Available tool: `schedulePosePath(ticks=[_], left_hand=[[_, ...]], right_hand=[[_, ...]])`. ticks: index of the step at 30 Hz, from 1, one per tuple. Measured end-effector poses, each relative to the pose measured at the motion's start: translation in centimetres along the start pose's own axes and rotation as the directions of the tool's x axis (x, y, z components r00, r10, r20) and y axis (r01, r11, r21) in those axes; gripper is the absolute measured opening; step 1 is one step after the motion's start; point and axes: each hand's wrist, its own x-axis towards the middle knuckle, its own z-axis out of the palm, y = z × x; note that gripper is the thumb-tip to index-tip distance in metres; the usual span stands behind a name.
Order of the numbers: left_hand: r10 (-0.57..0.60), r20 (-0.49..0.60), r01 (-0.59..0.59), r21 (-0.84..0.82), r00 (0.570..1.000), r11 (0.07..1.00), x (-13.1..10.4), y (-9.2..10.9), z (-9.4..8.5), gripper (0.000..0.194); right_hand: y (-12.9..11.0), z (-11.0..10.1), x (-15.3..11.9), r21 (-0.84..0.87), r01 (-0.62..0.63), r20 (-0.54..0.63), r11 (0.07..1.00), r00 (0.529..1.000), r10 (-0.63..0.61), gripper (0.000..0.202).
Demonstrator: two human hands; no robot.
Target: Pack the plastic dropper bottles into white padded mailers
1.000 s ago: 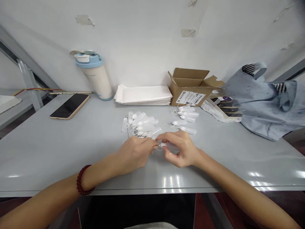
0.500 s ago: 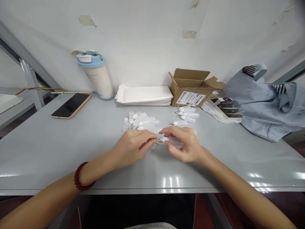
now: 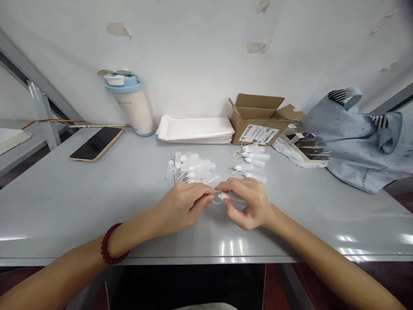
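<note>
Between thumb and fingers, my right hand [image 3: 250, 203] holds a small translucent needle-tip squeeze bottle [image 3: 236, 199] with a white collar. The bottle lies sideways, its tip pointing left. My left hand [image 3: 185, 204] is closed in a pinch at that tip; whether a cap is between the fingertips is hidden. A thin white tether loops below the tip. Just behind my left hand lies a pile of similar bottles [image 3: 196, 165]. Several more bottles [image 3: 254, 155] lie in a loose column behind my right hand.
A stack of white envelopes [image 3: 196, 129] and an open cardboard box [image 3: 258, 125] stand against the wall. To the left are a tumbler [image 3: 135, 107] and a phone [image 3: 97, 144]. A plastic-wrapped pack [image 3: 306, 148] and a blue fabric bag [image 3: 361, 137] lie at right.
Both hands have shifted slightly towards the table's front edge, with the bottle between them. More of the bottles behind them now shows.
</note>
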Motion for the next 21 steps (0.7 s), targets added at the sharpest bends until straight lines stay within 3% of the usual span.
schedulePosePath(ticks=[21], left_hand=[[-0.130,0.070,0.140,-0.171,0.989,0.975,0.12,0.49,0.03,0.018]], right_hand=[[-0.23,0.19,-0.01,0.028,0.013,0.005,1.000,1.000,-0.013,0.024]])
